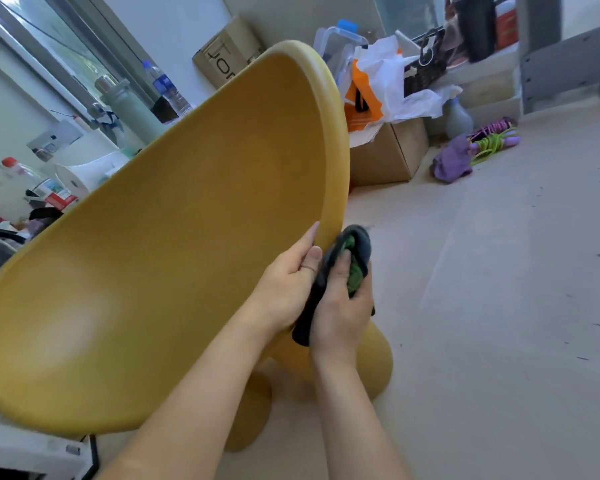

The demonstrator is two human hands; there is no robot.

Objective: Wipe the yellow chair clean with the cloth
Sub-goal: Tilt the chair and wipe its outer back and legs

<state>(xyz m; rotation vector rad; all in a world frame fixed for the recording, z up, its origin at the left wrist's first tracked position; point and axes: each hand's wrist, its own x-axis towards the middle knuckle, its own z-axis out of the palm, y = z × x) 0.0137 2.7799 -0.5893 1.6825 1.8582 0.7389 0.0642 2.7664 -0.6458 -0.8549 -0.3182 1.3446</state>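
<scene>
Yellow chair [160, 271] tilted | left hand [284, 282] grips rim | right hand [343, 306] clutches cloth [343, 268]

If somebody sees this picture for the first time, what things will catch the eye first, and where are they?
The big yellow plastic chair fills the left and centre, its rounded shell tilted. At its right rim, the left hand grips the edge while the right hand presses a dark grey and green cloth against it. Behind, at upper right, brown cardboard boxes with white plastic bags stand on the floor.
</scene>
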